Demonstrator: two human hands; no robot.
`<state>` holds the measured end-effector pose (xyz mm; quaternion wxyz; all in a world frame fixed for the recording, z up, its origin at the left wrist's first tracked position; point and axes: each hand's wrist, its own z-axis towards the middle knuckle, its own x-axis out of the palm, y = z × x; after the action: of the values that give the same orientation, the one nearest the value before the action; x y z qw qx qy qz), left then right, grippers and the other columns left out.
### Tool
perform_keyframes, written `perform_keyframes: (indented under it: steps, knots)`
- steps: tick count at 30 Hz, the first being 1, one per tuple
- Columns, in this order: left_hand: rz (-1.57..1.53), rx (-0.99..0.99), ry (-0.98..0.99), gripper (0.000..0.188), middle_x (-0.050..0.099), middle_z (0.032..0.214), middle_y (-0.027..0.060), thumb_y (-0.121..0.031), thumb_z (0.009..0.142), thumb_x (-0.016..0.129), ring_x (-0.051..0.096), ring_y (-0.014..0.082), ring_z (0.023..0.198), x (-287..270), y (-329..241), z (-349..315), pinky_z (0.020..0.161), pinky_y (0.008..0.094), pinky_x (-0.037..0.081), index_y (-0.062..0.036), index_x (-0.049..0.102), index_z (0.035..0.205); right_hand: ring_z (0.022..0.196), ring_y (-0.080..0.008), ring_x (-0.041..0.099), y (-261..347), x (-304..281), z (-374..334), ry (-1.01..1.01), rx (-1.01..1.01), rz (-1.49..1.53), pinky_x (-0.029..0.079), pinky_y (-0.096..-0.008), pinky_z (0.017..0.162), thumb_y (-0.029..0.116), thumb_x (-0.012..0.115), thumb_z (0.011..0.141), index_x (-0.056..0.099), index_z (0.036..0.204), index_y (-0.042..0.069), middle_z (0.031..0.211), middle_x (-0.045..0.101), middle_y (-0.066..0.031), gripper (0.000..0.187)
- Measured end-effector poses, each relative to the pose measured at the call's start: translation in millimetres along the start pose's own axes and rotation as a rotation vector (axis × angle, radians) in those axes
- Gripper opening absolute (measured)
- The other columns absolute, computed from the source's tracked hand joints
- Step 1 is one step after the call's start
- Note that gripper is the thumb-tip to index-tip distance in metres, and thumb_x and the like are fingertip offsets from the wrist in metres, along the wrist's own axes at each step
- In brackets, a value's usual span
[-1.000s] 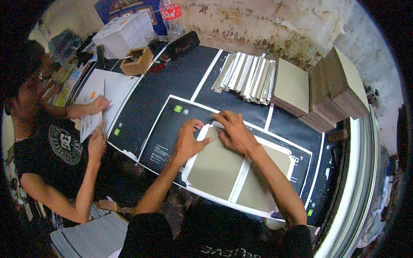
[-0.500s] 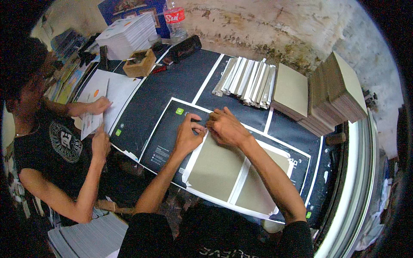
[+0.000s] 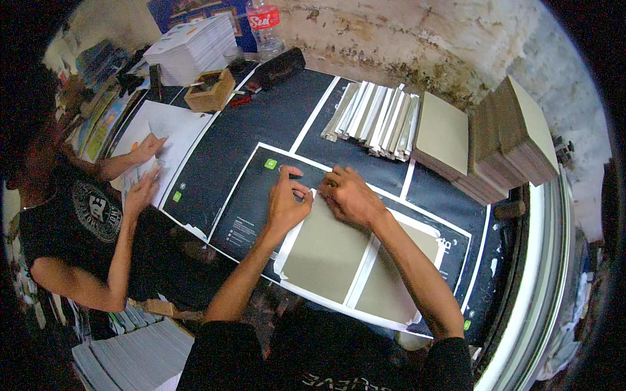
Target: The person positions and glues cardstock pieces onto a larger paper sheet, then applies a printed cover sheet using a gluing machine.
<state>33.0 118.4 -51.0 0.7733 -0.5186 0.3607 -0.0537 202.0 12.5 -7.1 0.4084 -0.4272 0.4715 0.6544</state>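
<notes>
A book cover lies face down before me, with two grey-beige boards (image 3: pixel 326 254) parted by a white spine strip (image 3: pixel 360 274) and framed by white folded-in paper edges. At its far left corner my left hand (image 3: pixel 287 205) is closed, thumb and fingertips at the paper edge. My right hand (image 3: pixel 353 201) is closed too, its bent fingers pressed together on the same corner, close to the left fingertips. The fingers hide the corner itself. Under the cover spreads a black printed sheet (image 3: pixel 244 202) with white lines.
White and grey strips (image 3: pixel 375 120) lie at the back, next to stacked boards (image 3: pixel 442 127) and taller board stacks (image 3: pixel 515 137). On the left a co-worker's hands (image 3: pixel 145 176) handle printed sheets. A wooden box (image 3: pixel 210 94), paper stack (image 3: pixel 192 52) and plastic bottle (image 3: pixel 264 32) stand behind.
My hands stay at the same corner, the right one shifting very slightly. The co-worker's hands have lowered the printed sheet, and the lower hand has moved up toward the other.
</notes>
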Motion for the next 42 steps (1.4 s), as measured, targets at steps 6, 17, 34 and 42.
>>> perform_keyframes:
  steps: [6, 17, 34, 42]
  knots:
    - [0.202, 0.212, 0.082, 0.07, 0.059, 0.131, 0.0179, -0.005, 0.077, 0.077, 0.052, 0.0337, 0.121, -11, -28, -15, 0.099, 0.0445, 0.042, -0.0012, 0.041, 0.136, 0.12, -0.032, 0.056, 12, 0, -14, 0.072, -0.042, -0.191, 0.045, -0.0435, 0.104, 0.015, 0.056, 0.091, 0.069, 0.11, -0.001, 0.116, 0.063, -0.0159, 0.028]
    - [0.66, 0.282, 0.434, 0.08, 0.036, 0.155, 0.0169, -0.044, 0.09, 0.07, 0.043, 0.0372, 0.128, -10, -38, -37, 0.105, 0.053, 0.034, -0.0046, 0.04, 0.153, 0.113, -0.034, 0.062, 8, 24, -51, -0.154, 0.046, 0.091, 0.054, -0.0418, 0.094, 0.002, 0.062, 0.087, 0.058, 0.133, 0.004, 0.127, 0.058, -0.0192, 0.046]
    - [0.369, 0.1, -0.082, 0.103, 0.065, 0.123, 0.0084, -0.036, 0.066, 0.093, 0.059, 0.0244, 0.112, -12, -46, -79, 0.102, 0.0454, 0.028, -0.008, 0.038, 0.148, 0.129, -0.0418, 0.049, 28, 32, -25, -0.191, 0.162, 0.102, 0.039, -0.0538, 0.112, -0.002, 0.061, 0.079, 0.011, 0.161, 0.007, 0.161, 0.027, -0.0234, 0.097]
    - [0.259, -0.025, -0.363, 0.06, 0.062, 0.111, 0.0084, -0.013, 0.082, 0.084, 0.057, 0.0196, 0.103, -52, -35, -111, 0.094, 0.0355, 0.044, -0.005, 0.049, 0.13, 0.124, -0.0461, 0.05, 29, 35, -31, -0.092, 0.286, 0.07, 0.039, -0.0587, 0.108, 0.017, 0.069, 0.086, 0.005, 0.162, 0.006, 0.152, 0.036, -0.0243, 0.099]
